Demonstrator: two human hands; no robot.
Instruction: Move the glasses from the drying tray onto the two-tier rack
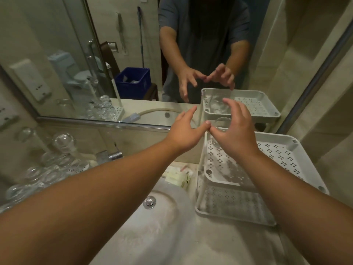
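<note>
Sink nearest. Right hand fingers curled around clear glass at rack top's far-left corner. Left hand fingers spread, thumb touching right thumb.

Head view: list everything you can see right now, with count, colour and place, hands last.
Glass: one, clear, top tier's far-left corner, at the right hand.
Glasses: several, clear, drying tray left of sink.
Two-tier rack: one, white, right of sink.
Sink: one, pale, centre.
Tap: one, chrome, behind sink.
Mirror: one, on wall.
Left hand: open, beside glass.
Right hand: curved around glass; contact unclear.
</note>
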